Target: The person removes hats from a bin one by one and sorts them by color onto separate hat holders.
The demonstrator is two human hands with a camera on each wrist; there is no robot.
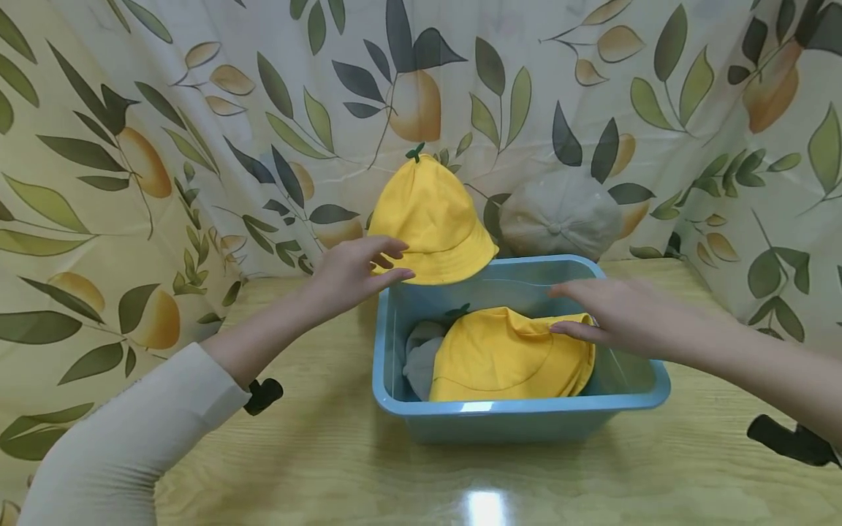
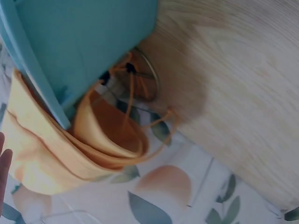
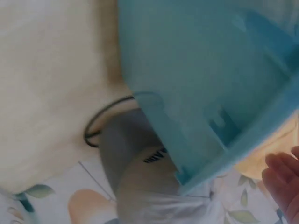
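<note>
A yellow bucket hat (image 1: 430, 219) with a green sprout on top sits upright behind the blue plastic bin (image 1: 513, 405). My left hand (image 1: 358, 267) is at its left side, fingers loosely bent and holding nothing. Inside the bin lies a second yellow hat (image 1: 506, 354), partly folded, with a grey cloth item (image 1: 423, 358) beside it at the left. Over the bin's right part reaches my right hand (image 1: 608, 310), fingers extended, its thumb overlapping the folded hat's edge in the head view. Only the fingertips of my left hand show in the left wrist view.
Behind the bin's right rear corner stands a pale grey cap (image 1: 562, 212), with dark lettering seen in the right wrist view. A wire ring base (image 2: 152, 77) stands under the upright yellow hat. Patterned curtains (image 1: 197, 146) border the wooden table (image 1: 309, 453).
</note>
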